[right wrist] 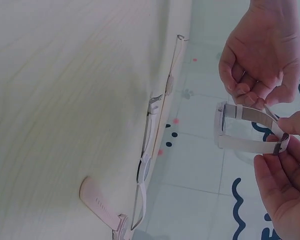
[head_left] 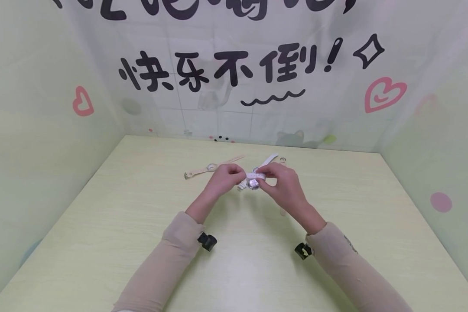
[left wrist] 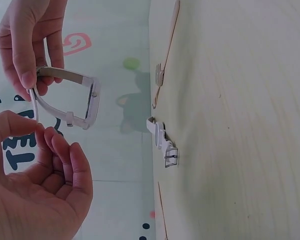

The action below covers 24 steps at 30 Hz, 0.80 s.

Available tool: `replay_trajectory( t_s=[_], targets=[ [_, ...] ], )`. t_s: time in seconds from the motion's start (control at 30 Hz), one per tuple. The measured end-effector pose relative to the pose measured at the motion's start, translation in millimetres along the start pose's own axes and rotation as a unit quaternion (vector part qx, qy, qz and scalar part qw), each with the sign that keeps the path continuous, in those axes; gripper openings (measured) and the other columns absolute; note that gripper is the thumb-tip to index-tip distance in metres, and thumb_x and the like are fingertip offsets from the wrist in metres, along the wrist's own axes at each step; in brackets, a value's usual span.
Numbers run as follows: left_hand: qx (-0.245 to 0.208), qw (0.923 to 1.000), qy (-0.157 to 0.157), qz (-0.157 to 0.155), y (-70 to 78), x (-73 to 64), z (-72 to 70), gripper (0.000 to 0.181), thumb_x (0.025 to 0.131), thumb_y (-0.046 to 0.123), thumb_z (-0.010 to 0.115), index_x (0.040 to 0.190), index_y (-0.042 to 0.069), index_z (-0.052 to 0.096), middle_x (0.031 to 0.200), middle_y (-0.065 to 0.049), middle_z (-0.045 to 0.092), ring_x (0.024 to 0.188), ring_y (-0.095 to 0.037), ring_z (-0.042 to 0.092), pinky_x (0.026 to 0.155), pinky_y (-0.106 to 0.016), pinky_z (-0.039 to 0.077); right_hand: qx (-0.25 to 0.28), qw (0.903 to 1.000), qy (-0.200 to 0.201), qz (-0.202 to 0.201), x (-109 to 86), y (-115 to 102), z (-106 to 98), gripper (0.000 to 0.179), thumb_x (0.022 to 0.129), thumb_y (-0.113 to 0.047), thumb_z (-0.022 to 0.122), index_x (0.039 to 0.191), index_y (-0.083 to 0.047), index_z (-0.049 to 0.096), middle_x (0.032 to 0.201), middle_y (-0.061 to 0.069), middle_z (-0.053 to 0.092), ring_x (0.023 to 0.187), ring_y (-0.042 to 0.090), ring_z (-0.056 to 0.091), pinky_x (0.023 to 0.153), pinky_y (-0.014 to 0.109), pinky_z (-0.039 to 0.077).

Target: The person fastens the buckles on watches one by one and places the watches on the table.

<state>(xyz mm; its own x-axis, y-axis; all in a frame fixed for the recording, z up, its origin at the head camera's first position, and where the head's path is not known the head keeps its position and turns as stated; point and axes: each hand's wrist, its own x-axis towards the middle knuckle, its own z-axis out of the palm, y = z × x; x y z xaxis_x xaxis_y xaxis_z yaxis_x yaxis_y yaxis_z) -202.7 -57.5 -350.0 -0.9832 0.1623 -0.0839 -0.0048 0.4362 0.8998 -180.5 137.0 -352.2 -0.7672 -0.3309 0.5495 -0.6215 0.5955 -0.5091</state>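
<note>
A white wristwatch [head_left: 253,184] is held up above the table between both hands. Its strap [right wrist: 247,145] bends round into a loop, and the squarish case [left wrist: 92,102] faces away from the hands. The right hand [head_left: 284,184] grips the strap beside the dark buckle [right wrist: 277,147], thumb on one side and fingers on the other. With thumb and forefinger, the left hand [head_left: 224,177] pinches the strap's thin free end [left wrist: 36,107]; its other fingers are curled.
Behind the hands, another white watch [right wrist: 145,167] lies on the table [head_left: 242,260]. A pale pink-strapped watch [head_left: 212,167] rests to the left, and a pink strap [right wrist: 99,202] lies to the right, partly under the right hand in the head view. Printed cloth walls [head_left: 234,117] border the table.
</note>
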Motion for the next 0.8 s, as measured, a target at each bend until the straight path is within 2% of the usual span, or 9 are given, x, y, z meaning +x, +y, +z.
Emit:
replay_trajectory(
  t_s=[0.2, 0.37, 0.5, 0.63, 0.7, 0.8],
  targets=[
    [0.000, 1.0000, -0.003, 0.003, -2.3, 1.4, 0.0, 0.021, 0.087, 0.015, 0.056, 0.098, 0.002, 0.069, 0.081, 0.000, 0.059, 0.077, -0.013, 0.052, 0.066, -0.022, 0.042, 0.007, 1.0000, -0.001, 0.005, -0.3, -0.3, -1.2, 0.019, 0.085, -0.007, 0.078, 0.103, -0.002, 0.072, 0.098, 0.010, 0.075, 0.087, 0.020, 0.073, 0.080, 0.037, 0.062],
    [-0.006, 0.9998, -0.012, 0.017, -3.9, 0.4, -0.5, 0.021, 0.090, 0.015, 0.057, 0.101, 0.002, 0.068, 0.084, -0.002, 0.061, 0.078, -0.013, 0.053, 0.067, -0.021, 0.043, 0.026, 0.9996, 0.006, 0.011, 0.1, 0.9, -2.3, 0.020, 0.085, -0.006, 0.078, 0.103, -0.001, 0.073, 0.099, 0.011, 0.076, 0.090, 0.022, 0.074, 0.081, 0.034, 0.062],
    [-0.007, 0.9984, -0.030, 0.047, -5.9, 0.2, 0.1, 0.021, 0.094, 0.018, 0.062, 0.108, 0.003, 0.068, 0.102, -0.009, 0.068, 0.089, -0.018, 0.061, 0.073, -0.024, 0.050, 0.047, 0.9986, 0.018, 0.015, 0.1, 1.1, -4.1, 0.021, 0.084, -0.005, 0.078, 0.104, 0.000, 0.073, 0.099, 0.013, 0.076, 0.091, 0.024, 0.074, 0.081, 0.034, 0.062],
    [-0.010, 0.9935, -0.063, 0.094, -8.9, 1.4, 1.5, 0.027, 0.094, 0.016, 0.068, 0.119, 0.006, 0.066, 0.121, -0.012, 0.067, 0.109, -0.026, 0.063, 0.089, -0.032, 0.055, 0.064, 0.9974, 0.030, 0.010, 0.2, 0.2, -5.7, 0.021, 0.084, -0.003, 0.078, 0.104, 0.001, 0.073, 0.099, 0.014, 0.075, 0.091, 0.025, 0.073, 0.080, 0.036, 0.062],
    [-0.010, 0.9903, -0.072, 0.118, -10.0, 2.0, 2.1, 0.028, 0.094, 0.013, 0.069, 0.121, 0.006, 0.066, 0.122, -0.014, 0.067, 0.112, -0.028, 0.063, 0.096, -0.036, 0.055, 0.071, 0.9968, 0.036, 0.005, 0.5, -0.2, -6.2, 0.021, 0.084, -0.003, 0.078, 0.104, 0.001, 0.073, 0.099, 0.014, 0.075, 0.091, 0.026, 0.073, 0.080, 0.036, 0.062],
    [-0.012, 0.9881, -0.068, 0.137, -10.0, 2.1, 2.3, 0.025, 0.093, 0.011, 0.069, 0.118, 0.005, 0.069, 0.118, -0.016, 0.070, 0.108, -0.026, 0.066, 0.096, -0.037, 0.055, 0.090, 0.9950, 0.044, -0.004, 0.6, -0.6, -7.2, 0.021, 0.083, -0.002, 0.078, 0.104, 0.001, 0.073, 0.099, 0.014, 0.075, 0.092, 0.026, 0.073, 0.080, 0.034, 0.062]
  ],
)
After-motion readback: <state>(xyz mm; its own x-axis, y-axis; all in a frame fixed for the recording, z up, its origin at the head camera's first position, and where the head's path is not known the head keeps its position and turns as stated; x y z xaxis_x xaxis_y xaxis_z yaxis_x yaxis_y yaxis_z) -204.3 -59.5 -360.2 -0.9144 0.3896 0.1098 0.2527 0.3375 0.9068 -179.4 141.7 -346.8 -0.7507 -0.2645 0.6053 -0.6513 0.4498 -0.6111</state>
